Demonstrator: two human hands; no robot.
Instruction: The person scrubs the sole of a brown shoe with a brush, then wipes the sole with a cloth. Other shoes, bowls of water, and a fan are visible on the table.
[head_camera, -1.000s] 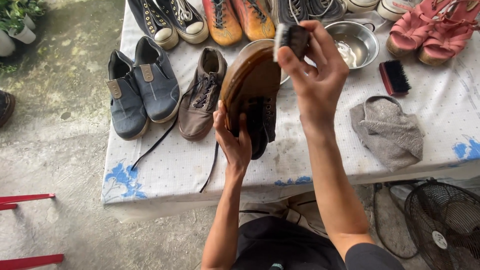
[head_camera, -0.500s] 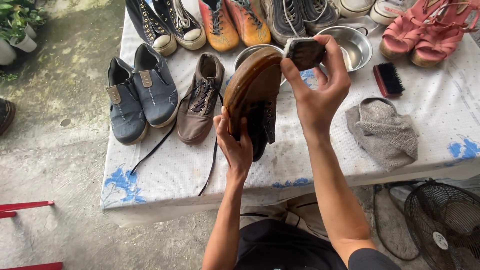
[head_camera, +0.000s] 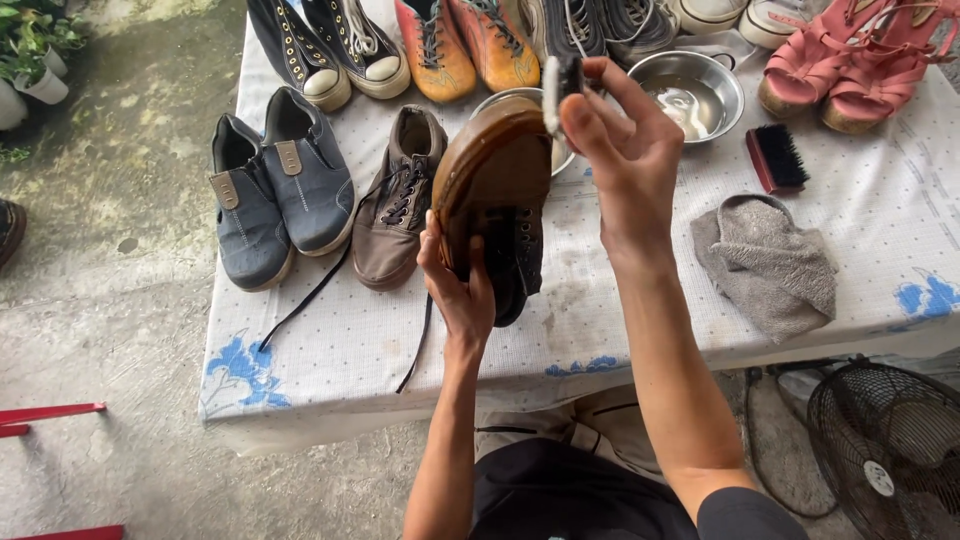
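My left hand (head_camera: 458, 285) grips a dark lace-up shoe (head_camera: 495, 190) from below, turned so its brown sole faces me. My right hand (head_camera: 625, 140) holds a small dark brush (head_camera: 560, 85) against the toe end of that sole. The shoe is raised above a white dotted tablecloth (head_camera: 330, 350). Directly left of it, a brown lace-up shoe (head_camera: 400, 200) lies flat with its black laces trailing over the cloth's edge.
A pair of blue-grey shoes (head_camera: 270, 190) sits at the left. Black high-tops (head_camera: 330, 45), orange shoes (head_camera: 465, 45) and pink sandals (head_camera: 850, 65) line the back. A metal bowl (head_camera: 695, 90), a red-backed brush (head_camera: 775, 160) and a grey rag (head_camera: 765, 260) lie to the right. A black fan (head_camera: 885, 450) stands below.
My right hand has shifted the brush slightly left along the toe end of the sole. My left hand keeps the same grip on the shoe.
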